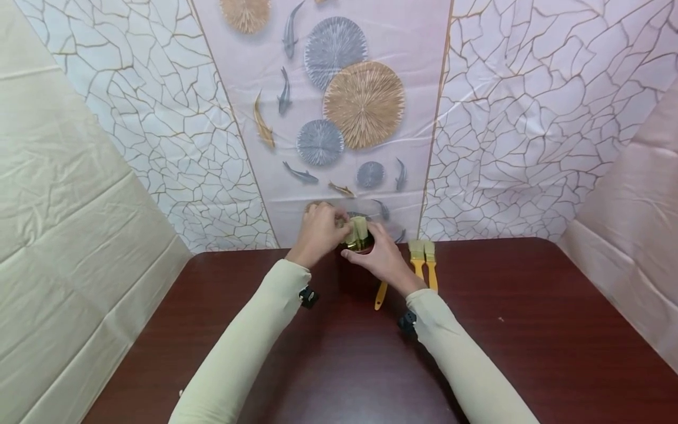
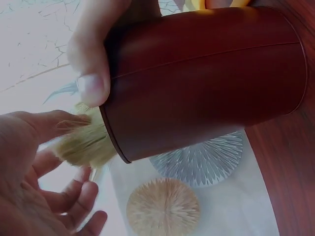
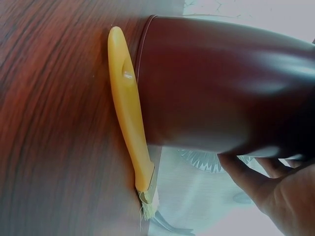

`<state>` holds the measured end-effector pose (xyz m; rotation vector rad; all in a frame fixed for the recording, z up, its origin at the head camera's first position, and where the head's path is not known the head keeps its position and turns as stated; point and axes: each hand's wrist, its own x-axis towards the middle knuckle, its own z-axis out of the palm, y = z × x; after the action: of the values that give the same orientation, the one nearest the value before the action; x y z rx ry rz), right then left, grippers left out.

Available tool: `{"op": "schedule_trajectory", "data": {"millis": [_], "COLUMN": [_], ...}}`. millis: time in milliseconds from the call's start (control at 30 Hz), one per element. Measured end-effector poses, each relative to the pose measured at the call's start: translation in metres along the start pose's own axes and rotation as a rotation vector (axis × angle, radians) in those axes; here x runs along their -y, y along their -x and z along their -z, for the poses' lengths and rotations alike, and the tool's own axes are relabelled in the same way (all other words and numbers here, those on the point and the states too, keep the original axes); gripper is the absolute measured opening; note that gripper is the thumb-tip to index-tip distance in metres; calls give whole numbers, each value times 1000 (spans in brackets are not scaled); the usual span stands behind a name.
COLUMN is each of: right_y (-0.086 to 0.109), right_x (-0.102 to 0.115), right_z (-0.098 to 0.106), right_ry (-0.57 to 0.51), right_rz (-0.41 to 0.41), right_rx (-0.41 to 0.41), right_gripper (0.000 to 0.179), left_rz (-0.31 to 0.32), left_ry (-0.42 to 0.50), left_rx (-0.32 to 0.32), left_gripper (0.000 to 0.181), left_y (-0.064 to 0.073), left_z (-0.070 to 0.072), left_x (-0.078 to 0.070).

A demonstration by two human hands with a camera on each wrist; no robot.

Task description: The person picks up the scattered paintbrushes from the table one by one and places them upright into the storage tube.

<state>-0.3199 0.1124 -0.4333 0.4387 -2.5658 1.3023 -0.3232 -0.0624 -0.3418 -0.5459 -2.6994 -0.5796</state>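
A dark red cylindrical holder (image 2: 197,83) stands upright near the table's back edge, with paintbrushes (image 1: 361,227) in it, bristles up. My right hand (image 1: 386,259) grips the holder near its top, thumb at the rim in the left wrist view. At the mouth, my left hand (image 1: 320,232) pinches the pale bristles of a paintbrush (image 2: 88,142) between thumb and finger, its other fingers loosely bent. The holder's wall hides the handles of the brushes inside.
Beside the holder lies a paintbrush with a yellow handle (image 3: 125,103). Two more yellow-handled paintbrushes (image 1: 417,253) lie to the right, partly behind my right wrist. A patterned cloth (image 1: 339,118) hangs behind the dark red wooden table (image 1: 238,330).
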Motion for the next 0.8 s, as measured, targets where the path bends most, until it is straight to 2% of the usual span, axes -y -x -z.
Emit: {"op": "schedule_trajectory", "data": {"millis": [67, 200, 267, 333, 433, 567, 667, 733, 800], "right_y": [-1, -1, -1, -1, 0, 4, 6, 8, 10], "right_x": [0, 1, 1, 1, 1, 3, 4, 6, 8], "right_z": [0, -1, 0, 2, 5, 7, 9, 10, 11], "right_ry": [-7, -16, -19, -27, -31, -18, -24, -43, -62], "right_rz": [13, 25, 20, 19, 13, 13, 29, 49, 58], "right_rx": [5, 27, 27, 26, 26, 62, 92, 102, 113], "right_gripper": [101, 100, 100, 99, 100, 97, 86, 78, 73], "left_rz": [-22, -5, 15, 16, 8, 17, 33, 31, 24], "left_ry": [117, 383, 466, 512, 531, 498, 448, 428, 463], "left_rx": [-15, -50, -64, -69, -30, 74, 126, 126, 108], "left_gripper": [23, 41, 46, 49, 50, 59, 72, 81, 86], "left_y": [2, 12, 19, 25, 37, 55, 63, 64, 63], "left_z": [2, 9, 13, 13, 7, -13, -31, -41, -50], "left_x": [5, 19, 25, 32, 43, 53, 50, 46, 40]}}
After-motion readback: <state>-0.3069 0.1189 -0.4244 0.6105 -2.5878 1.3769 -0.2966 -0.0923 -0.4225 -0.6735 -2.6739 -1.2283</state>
